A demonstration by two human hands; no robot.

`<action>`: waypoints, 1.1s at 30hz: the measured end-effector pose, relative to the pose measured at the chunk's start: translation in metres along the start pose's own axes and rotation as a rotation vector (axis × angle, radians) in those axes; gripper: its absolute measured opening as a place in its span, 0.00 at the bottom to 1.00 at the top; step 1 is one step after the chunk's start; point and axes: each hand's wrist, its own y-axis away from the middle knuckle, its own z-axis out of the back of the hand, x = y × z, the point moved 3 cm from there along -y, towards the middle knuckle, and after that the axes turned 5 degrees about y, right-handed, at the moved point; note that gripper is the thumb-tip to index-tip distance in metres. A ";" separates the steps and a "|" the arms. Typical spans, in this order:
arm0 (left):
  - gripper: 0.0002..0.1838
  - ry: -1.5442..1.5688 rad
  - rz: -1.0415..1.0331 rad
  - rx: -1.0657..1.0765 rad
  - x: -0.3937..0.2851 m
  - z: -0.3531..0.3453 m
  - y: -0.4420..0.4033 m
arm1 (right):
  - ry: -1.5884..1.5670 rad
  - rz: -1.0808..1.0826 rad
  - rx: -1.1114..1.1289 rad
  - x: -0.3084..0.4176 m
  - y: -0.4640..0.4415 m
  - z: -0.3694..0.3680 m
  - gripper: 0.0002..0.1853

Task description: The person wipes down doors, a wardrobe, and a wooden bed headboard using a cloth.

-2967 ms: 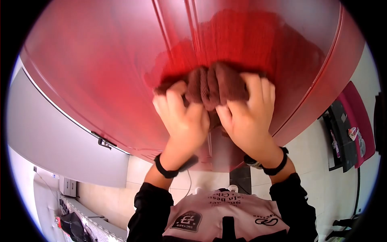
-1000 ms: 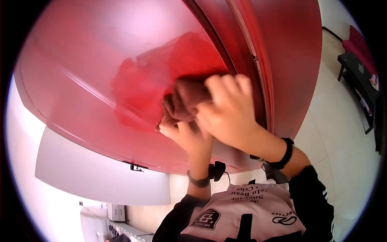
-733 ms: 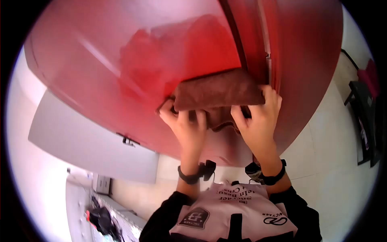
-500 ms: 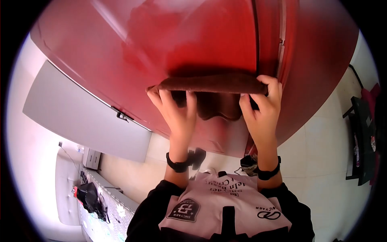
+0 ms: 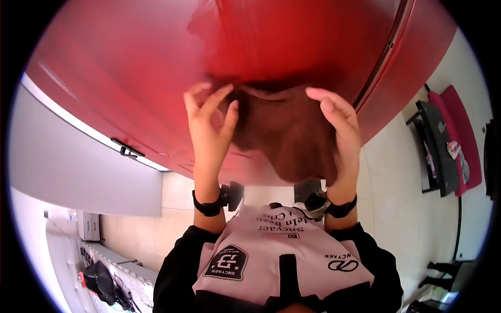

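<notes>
A brown cloth hangs loosely in front of a glossy red door-like panel. Its upper edge sags between my hands, and its lower part drapes to the right. My right hand holds the cloth's right side, thumb and forefinger near the top corner and fabric along the palm. My left hand is at the left edge of the cloth, fingers spread and curved; red panel shows between thumb and forefinger. Whether the left fingertips touch the cloth is hard to see.
A grey-white panel with a black latch stands left of the red one. To the right are a black low table and a magenta seat. A black bag lies on a patterned surface at lower left.
The cloth has gone from a folded strip pinched by both hands to a hanging, opened-out drape. My left fingers have spread away from it. The view has turned slightly.
</notes>
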 end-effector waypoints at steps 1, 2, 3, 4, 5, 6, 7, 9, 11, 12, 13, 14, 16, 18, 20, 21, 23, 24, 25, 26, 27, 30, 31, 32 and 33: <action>0.10 0.022 0.007 0.016 0.008 0.004 0.006 | -0.225 -0.149 -0.089 -0.007 0.003 -0.009 0.13; 0.13 0.241 0.050 0.182 0.018 0.003 0.012 | -0.289 -0.178 -0.027 -0.014 0.004 -0.019 0.16; 0.17 0.460 0.093 0.348 0.024 0.003 0.019 | -0.275 -0.180 -0.051 -0.021 0.004 -0.025 0.16; 0.27 0.600 0.084 0.510 0.023 0.004 0.027 | -0.255 -0.135 -0.010 -0.027 0.004 -0.032 0.16; 0.37 0.739 0.072 0.669 0.023 0.007 0.035 | -0.234 -0.090 0.033 -0.033 0.004 -0.041 0.17; 0.37 0.760 0.070 0.679 0.025 0.011 0.042 | -0.296 -0.072 0.064 -0.039 0.005 -0.049 0.20; 0.45 0.851 0.081 0.753 0.023 0.012 0.050 | -0.280 -0.073 0.049 -0.040 0.005 -0.056 0.20; 0.53 0.965 0.097 0.834 0.025 0.013 0.062 | -0.328 -0.082 0.042 -0.043 0.007 -0.071 0.22; 0.59 0.745 0.194 0.785 0.036 0.010 0.072 | -0.215 -0.044 0.013 -0.054 0.005 -0.085 0.24; 0.51 0.797 0.204 0.624 0.042 0.008 0.076 | -0.115 -0.007 0.002 -0.059 0.005 -0.090 0.26; 0.51 0.814 0.217 0.628 0.047 0.006 0.079 | -0.101 -0.021 -0.008 -0.063 0.007 -0.093 0.26; 0.44 1.035 0.349 0.584 0.051 0.005 0.081 | 0.287 -0.033 -0.043 -0.066 0.010 -0.093 0.27; 0.37 1.262 0.494 0.517 0.061 0.002 0.088 | 0.824 0.038 -0.095 -0.075 0.014 -0.085 0.26; 0.21 1.328 0.663 0.331 0.076 0.001 0.098 | 0.926 0.026 -0.163 -0.069 0.024 -0.080 0.23; 0.17 1.277 0.700 0.261 0.079 0.007 0.101 | 1.165 0.084 -0.334 -0.059 0.034 -0.082 0.16; 0.15 1.225 0.727 0.203 0.081 0.011 0.103 | 1.156 0.081 -0.313 -0.055 0.036 -0.084 0.16; 0.16 1.211 0.695 0.134 0.097 0.012 0.113 | 1.235 -0.008 -0.249 -0.049 0.039 -0.082 0.10; 0.17 1.206 0.648 0.087 0.100 0.015 0.115 | 1.118 -0.095 -0.074 -0.056 0.038 -0.076 0.07; 0.17 1.187 0.633 0.050 0.095 0.022 0.110 | 1.102 -0.074 -0.038 -0.063 0.039 -0.072 0.07; 0.19 1.216 0.753 -0.032 0.086 0.027 0.105 | 0.950 -0.176 0.258 -0.076 0.044 -0.074 0.09; 0.20 1.246 0.874 -0.111 0.080 0.032 0.101 | 0.789 -0.278 0.547 -0.085 0.049 -0.081 0.11; 0.18 1.406 0.910 -0.152 0.069 0.037 0.092 | 0.563 -0.386 0.458 -0.097 0.058 -0.117 0.16; 0.18 1.397 0.908 -0.160 0.071 0.037 0.094 | 0.555 -0.385 0.467 -0.107 0.061 -0.118 0.16; 0.18 1.312 0.839 -0.051 0.075 0.036 0.096 | 0.722 -0.233 0.385 -0.121 0.061 -0.113 0.18; 0.20 1.229 0.771 0.056 0.076 0.035 0.097 | 0.888 -0.079 0.297 -0.123 0.060 -0.112 0.20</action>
